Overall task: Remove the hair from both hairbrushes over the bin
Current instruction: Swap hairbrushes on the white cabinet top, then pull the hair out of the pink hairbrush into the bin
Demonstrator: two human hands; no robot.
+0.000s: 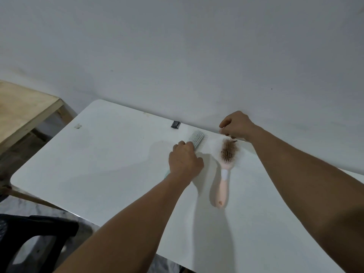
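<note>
The pink hairbrush (226,162) lies bristles-up on the white table (98,174), matted with brown hair (228,149). My right hand (235,126) pinches strands at its far tip, lifting them free. My left hand (184,161) grips the green hairbrush (197,140), already clean-looking.

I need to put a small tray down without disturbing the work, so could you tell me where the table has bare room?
The white table is bare across its left half, from the left hand out to the rounded corner. Its near right part, below the pink hairbrush, is bare too. The far middle is crowded: the grey hairbrush, the right hand and a small black clip.
</note>
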